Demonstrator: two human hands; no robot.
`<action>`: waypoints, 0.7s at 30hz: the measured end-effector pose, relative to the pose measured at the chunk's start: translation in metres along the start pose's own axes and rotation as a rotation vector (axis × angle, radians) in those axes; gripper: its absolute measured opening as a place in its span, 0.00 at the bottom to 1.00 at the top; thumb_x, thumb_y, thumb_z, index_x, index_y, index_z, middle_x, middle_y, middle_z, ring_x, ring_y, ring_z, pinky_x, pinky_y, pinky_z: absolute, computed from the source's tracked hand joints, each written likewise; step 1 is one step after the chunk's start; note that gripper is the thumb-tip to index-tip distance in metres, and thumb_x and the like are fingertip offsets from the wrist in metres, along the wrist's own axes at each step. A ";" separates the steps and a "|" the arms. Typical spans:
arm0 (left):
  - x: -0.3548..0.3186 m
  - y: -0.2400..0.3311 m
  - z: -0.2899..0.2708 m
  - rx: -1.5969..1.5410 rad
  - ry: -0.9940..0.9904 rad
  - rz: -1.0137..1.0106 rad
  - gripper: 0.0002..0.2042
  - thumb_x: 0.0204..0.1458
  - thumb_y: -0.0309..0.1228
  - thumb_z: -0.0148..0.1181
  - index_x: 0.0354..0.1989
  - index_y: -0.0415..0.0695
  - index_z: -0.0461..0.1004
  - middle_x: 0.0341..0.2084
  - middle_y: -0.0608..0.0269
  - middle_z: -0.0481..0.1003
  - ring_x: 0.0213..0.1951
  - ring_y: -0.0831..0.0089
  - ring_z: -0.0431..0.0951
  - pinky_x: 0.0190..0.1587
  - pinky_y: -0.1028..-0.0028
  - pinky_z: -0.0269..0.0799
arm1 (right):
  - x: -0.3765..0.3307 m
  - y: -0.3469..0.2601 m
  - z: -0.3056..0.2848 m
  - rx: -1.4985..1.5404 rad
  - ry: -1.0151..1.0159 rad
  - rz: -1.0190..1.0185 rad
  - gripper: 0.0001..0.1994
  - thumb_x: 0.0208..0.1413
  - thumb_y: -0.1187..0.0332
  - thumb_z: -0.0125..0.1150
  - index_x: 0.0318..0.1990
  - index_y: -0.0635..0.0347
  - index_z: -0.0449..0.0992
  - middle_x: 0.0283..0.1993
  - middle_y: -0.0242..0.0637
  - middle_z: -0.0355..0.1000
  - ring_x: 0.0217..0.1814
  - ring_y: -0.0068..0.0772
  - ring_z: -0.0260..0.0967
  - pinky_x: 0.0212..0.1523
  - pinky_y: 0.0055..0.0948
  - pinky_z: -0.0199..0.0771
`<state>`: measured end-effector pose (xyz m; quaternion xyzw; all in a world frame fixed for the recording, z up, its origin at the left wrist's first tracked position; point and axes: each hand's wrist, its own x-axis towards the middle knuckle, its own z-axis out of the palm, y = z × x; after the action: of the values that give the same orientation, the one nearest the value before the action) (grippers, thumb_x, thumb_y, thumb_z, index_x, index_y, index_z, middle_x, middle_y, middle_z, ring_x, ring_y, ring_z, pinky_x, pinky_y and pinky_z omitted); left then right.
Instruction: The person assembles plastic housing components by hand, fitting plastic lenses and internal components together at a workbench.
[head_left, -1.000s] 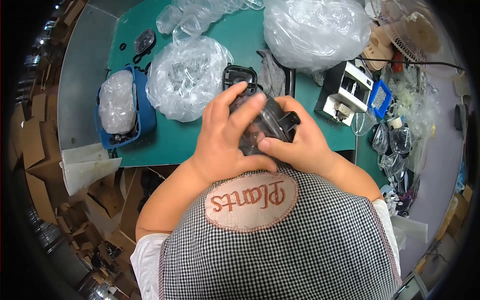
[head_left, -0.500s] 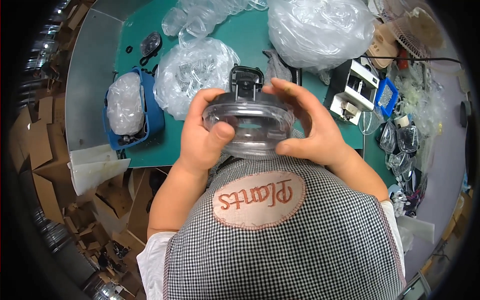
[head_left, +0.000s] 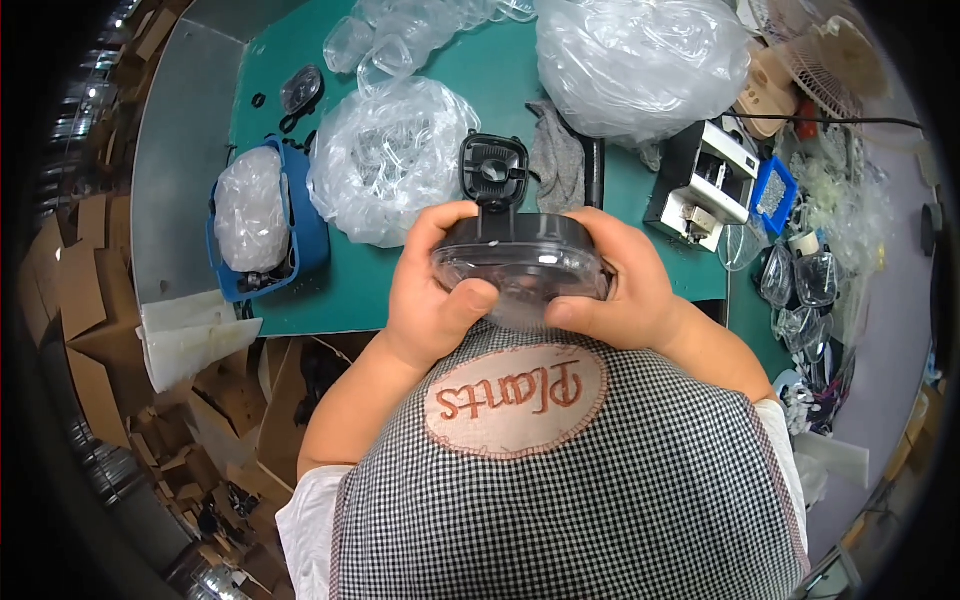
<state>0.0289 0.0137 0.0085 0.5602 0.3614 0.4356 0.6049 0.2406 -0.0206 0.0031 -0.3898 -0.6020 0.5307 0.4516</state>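
Both hands hold one clear round plastic container point(head_left: 522, 262) with a dark rim, close to my chest. My left hand point(head_left: 432, 292) grips its left side, thumb on the front wall. My right hand point(head_left: 612, 285) grips the right side the same way. A black square flip lid point(head_left: 492, 170) stands up from the container's far edge. Beyond it on the green table point(head_left: 500, 75) lies a bag of clear plastic parts point(head_left: 385, 160).
A larger clear bag point(head_left: 640, 60) sits at the back right, with loose clear cups at the back. A blue bin point(head_left: 262, 215) holding a bag stands left. A white machine point(head_left: 700, 185), grey cloth point(head_left: 558, 165) and cluttered parts lie right. Cardboard boxes point(head_left: 75, 300) fill the floor left.
The container was turned in my hands from a dark bundle held edge-on to an upright position with its clear body facing me and the black lid standing up.
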 end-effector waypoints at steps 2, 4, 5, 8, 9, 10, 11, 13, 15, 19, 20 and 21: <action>0.000 0.002 0.000 -0.001 -0.029 -0.040 0.36 0.45 0.53 0.68 0.51 0.37 0.62 0.38 0.63 0.71 0.39 0.79 0.71 0.43 0.77 0.69 | -0.001 -0.001 0.001 0.027 0.016 0.012 0.33 0.43 0.56 0.74 0.53 0.65 0.67 0.44 0.40 0.74 0.44 0.33 0.73 0.46 0.30 0.73; 0.001 0.002 0.000 0.061 -0.021 -0.059 0.34 0.47 0.53 0.68 0.49 0.37 0.64 0.37 0.63 0.72 0.38 0.78 0.71 0.43 0.77 0.69 | 0.001 -0.001 0.001 0.054 0.030 0.022 0.32 0.43 0.56 0.74 0.52 0.65 0.67 0.43 0.40 0.74 0.44 0.33 0.74 0.46 0.30 0.73; 0.000 -0.001 0.000 0.060 -0.016 -0.058 0.34 0.47 0.53 0.68 0.49 0.37 0.64 0.37 0.63 0.72 0.38 0.78 0.71 0.43 0.77 0.69 | 0.003 -0.001 0.002 0.005 0.063 0.024 0.32 0.43 0.56 0.74 0.52 0.65 0.67 0.42 0.40 0.74 0.42 0.32 0.74 0.45 0.30 0.73; -0.001 -0.008 0.001 -0.014 0.036 -0.082 0.33 0.47 0.53 0.67 0.48 0.36 0.65 0.35 0.63 0.73 0.37 0.78 0.72 0.43 0.77 0.69 | 0.001 0.001 0.004 -0.049 0.094 0.033 0.33 0.42 0.54 0.74 0.51 0.65 0.68 0.40 0.40 0.75 0.41 0.33 0.74 0.43 0.30 0.73; 0.000 -0.007 0.000 -0.003 0.009 -0.098 0.33 0.46 0.53 0.68 0.48 0.36 0.65 0.36 0.63 0.73 0.38 0.78 0.72 0.43 0.77 0.69 | 0.000 0.002 0.004 -0.054 0.095 0.041 0.33 0.42 0.53 0.74 0.50 0.65 0.68 0.39 0.40 0.75 0.40 0.33 0.74 0.43 0.31 0.73; 0.001 -0.007 -0.001 0.008 -0.018 -0.114 0.33 0.46 0.53 0.68 0.48 0.36 0.66 0.36 0.63 0.74 0.38 0.78 0.72 0.43 0.77 0.69 | 0.001 0.000 0.001 -0.055 0.096 0.042 0.33 0.42 0.53 0.74 0.50 0.65 0.68 0.39 0.40 0.75 0.40 0.33 0.74 0.43 0.31 0.73; 0.004 -0.006 -0.002 0.006 -0.018 -0.115 0.33 0.46 0.53 0.68 0.48 0.36 0.66 0.36 0.63 0.74 0.38 0.78 0.72 0.43 0.77 0.69 | 0.003 -0.003 -0.002 -0.059 0.049 0.102 0.32 0.41 0.53 0.75 0.49 0.65 0.69 0.39 0.40 0.75 0.41 0.34 0.74 0.42 0.32 0.73; 0.012 0.003 -0.005 0.218 -0.126 0.060 0.34 0.44 0.53 0.70 0.47 0.37 0.67 0.36 0.62 0.74 0.39 0.78 0.73 0.43 0.77 0.69 | 0.005 -0.011 -0.005 -0.063 0.004 0.164 0.32 0.40 0.53 0.75 0.48 0.65 0.69 0.38 0.40 0.75 0.41 0.34 0.75 0.42 0.33 0.73; 0.019 0.014 -0.011 0.275 -0.209 -0.062 0.34 0.43 0.53 0.70 0.48 0.37 0.68 0.36 0.62 0.74 0.39 0.78 0.73 0.43 0.77 0.70 | 0.008 -0.019 -0.004 -0.327 -0.097 0.208 0.30 0.39 0.55 0.75 0.46 0.65 0.71 0.37 0.40 0.74 0.41 0.34 0.75 0.41 0.35 0.74; 0.014 0.012 -0.014 0.214 -0.235 -0.131 0.34 0.43 0.53 0.71 0.48 0.38 0.68 0.38 0.62 0.74 0.38 0.77 0.74 0.42 0.76 0.71 | 0.009 -0.019 -0.006 -0.378 -0.099 0.154 0.33 0.38 0.59 0.75 0.51 0.65 0.69 0.43 0.41 0.73 0.45 0.34 0.74 0.46 0.35 0.73; 0.012 0.007 -0.013 0.217 -0.239 -0.129 0.34 0.43 0.53 0.71 0.48 0.38 0.68 0.38 0.62 0.74 0.38 0.77 0.74 0.42 0.76 0.71 | 0.009 -0.014 -0.005 -0.210 -0.008 0.127 0.36 0.37 0.60 0.76 0.55 0.64 0.67 0.48 0.41 0.71 0.48 0.34 0.72 0.49 0.35 0.72; 0.010 -0.001 -0.012 0.043 -0.098 -0.095 0.34 0.44 0.53 0.69 0.49 0.38 0.67 0.39 0.62 0.74 0.38 0.76 0.75 0.42 0.76 0.72 | 0.009 -0.010 -0.005 -0.042 0.083 0.099 0.40 0.37 0.61 0.76 0.59 0.63 0.65 0.52 0.41 0.69 0.52 0.34 0.70 0.52 0.35 0.71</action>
<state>0.0213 0.0274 0.0068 0.5759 0.3668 0.3708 0.6295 0.2427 -0.0124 0.0147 -0.4500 -0.5737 0.5230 0.4414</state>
